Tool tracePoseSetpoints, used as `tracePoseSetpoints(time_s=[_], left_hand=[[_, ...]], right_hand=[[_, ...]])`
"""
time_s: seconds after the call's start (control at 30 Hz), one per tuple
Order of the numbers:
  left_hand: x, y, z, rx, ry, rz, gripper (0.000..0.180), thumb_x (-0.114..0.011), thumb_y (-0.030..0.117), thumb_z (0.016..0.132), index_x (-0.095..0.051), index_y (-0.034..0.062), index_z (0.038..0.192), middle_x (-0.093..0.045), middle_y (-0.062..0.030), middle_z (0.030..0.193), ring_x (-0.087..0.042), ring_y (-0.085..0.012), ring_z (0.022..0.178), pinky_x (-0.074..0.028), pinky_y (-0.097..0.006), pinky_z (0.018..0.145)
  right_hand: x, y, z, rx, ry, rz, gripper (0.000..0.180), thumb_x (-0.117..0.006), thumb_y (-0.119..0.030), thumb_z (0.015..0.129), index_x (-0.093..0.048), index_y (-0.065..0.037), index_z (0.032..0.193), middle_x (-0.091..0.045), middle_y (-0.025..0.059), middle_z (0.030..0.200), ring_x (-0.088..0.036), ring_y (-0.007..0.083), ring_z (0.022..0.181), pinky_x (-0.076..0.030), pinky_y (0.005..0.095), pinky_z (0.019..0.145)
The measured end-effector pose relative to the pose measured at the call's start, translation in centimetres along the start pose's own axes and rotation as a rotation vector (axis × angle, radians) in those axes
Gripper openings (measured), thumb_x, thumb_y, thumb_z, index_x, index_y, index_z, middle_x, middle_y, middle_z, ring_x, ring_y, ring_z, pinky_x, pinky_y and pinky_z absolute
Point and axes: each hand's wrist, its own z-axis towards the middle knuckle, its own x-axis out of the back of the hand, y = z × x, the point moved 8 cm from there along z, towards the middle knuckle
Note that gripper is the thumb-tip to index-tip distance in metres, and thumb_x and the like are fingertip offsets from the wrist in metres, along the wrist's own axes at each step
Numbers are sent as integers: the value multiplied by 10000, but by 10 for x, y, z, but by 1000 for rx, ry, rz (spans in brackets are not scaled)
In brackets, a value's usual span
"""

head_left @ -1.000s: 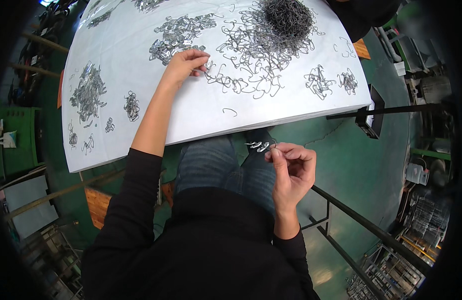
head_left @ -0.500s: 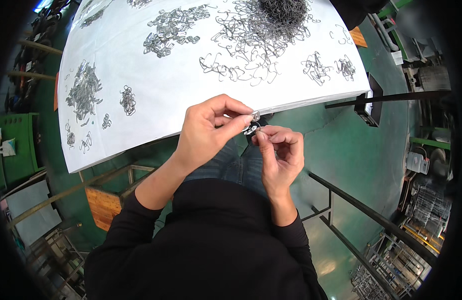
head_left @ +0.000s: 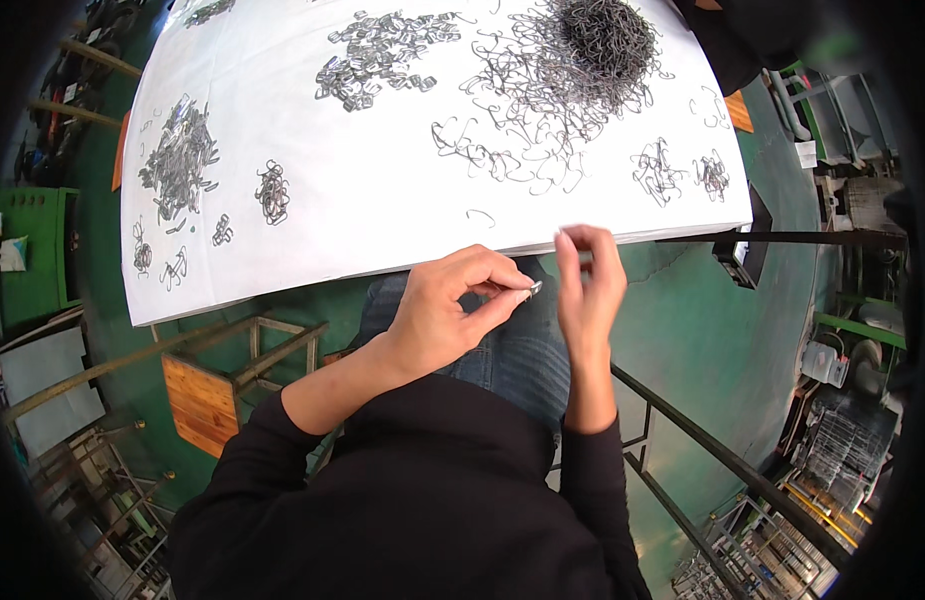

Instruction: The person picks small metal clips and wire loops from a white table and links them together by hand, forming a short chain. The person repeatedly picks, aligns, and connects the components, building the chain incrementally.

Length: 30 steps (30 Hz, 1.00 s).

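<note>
My left hand (head_left: 444, 305) is in front of the table's near edge, above my lap. Its thumb and index finger pinch a small shiny metal clip (head_left: 533, 289); its exact shape is mostly covered by the fingertips. My right hand (head_left: 592, 280) is raised at the table edge, apart from the left. Motion smears its fingertips, and whether anything lies between them does not show. A single bent wire hook (head_left: 480, 216) lies on the white tabletop (head_left: 372, 200), beyond my left hand.
A dense heap of dark wire hooks (head_left: 607, 45) spreads into loose ones. Left of it lie metal clips (head_left: 377, 60), and flat metal pieces (head_left: 180, 160) farther left. Small groups of hooks (head_left: 657, 172) sit at right. A wooden stool (head_left: 197, 400) and metal bars (head_left: 722, 450) stand below.
My hands have come apart: the right has drawn away from the metal parts both held together and moved up and right. The left keeps its pinch. The lone hook now shows on the table.
</note>
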Motion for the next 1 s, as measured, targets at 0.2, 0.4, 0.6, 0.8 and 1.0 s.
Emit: tracePoseSetpoints(time_s=[0.2, 0.4, 0.6, 0.8, 1.0], left_hand=[[14, -4, -4, -49, 71, 49, 147, -668, -73, 805, -659, -1, 933, -659, -84, 891, -670, -149, 768, -564, -241, 664], [24, -6, -10, -60, 107, 28, 156, -663, -83, 806, -652, -1, 938, -653, -81, 894, -666, -145, 763, -568, -237, 656], [23, -7, -13, -67, 112, 27, 150, -662, -85, 807, -654, -7, 935, -653, -90, 900, -664, -140, 771, -567, -235, 663], [20, -8, -15, -46, 142, 19, 145, -667, -80, 804, -658, -2, 926, -652, -87, 891, -663, -139, 776, -568, -237, 673], [14, -4, -14, -61, 116, 44, 145, -661, -91, 803, -664, -11, 924, -646, -90, 926, -664, -134, 808, -568, -234, 714]], right_hand=[[-93, 30, 83, -9, -286, -464, 142, -677, -163, 831, -676, -21, 850, -654, 131, 872, -634, 308, 763, -500, 421, 701], [-110, 15, 90, 172, -303, -714, 126, -612, -148, 878, -637, -25, 890, -670, 143, 897, -642, 342, 801, -491, 444, 703], [-68, 6, 74, 67, -226, -258, 81, -635, -69, 874, -613, 3, 901, -661, 100, 807, -616, 209, 715, -487, 343, 652], [-10, -25, 11, -225, -195, 352, 119, -679, -45, 856, -615, 44, 903, -657, 72, 822, -589, 97, 680, -486, 222, 596], [8, -42, -40, -352, -121, 557, 114, -674, 84, 819, -589, 41, 881, -651, 98, 893, -636, 122, 767, -532, 227, 688]])
